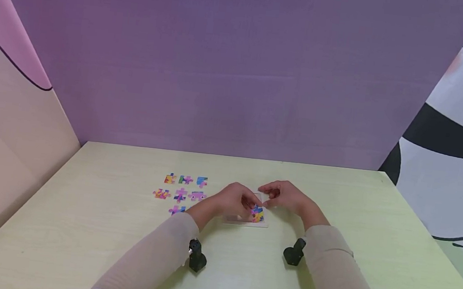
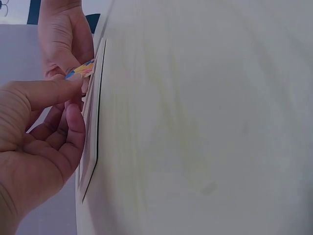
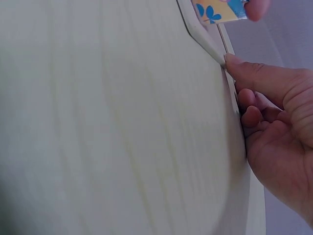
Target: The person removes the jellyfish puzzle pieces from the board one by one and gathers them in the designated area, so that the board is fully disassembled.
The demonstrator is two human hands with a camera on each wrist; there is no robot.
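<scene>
At the middle of the tabletop [image 1: 327,277], I am bringing both forearms in from the near edge so that my two hands are meeting over the puzzle tray [image 1: 263,224]. My left hand [image 1: 234,201] is arching over the tray's left part, palm down, fingers curled, and it is pinching a colourful puzzle piece [image 2: 80,70] between thumb and forefinger at the tray's edge. My right hand [image 1: 287,196] is sitting at the tray's far right corner with its fingers bent inward; in the right wrist view its forefinger tip is touching the tray's rim while the other fingers are curling loosely beneath, holding nothing that I can see. The tray is lying flat, with a coloured patch of puzzle showing between my hands. The loose pieces [image 1: 181,188] are lying in rows just left of my left hand.
</scene>
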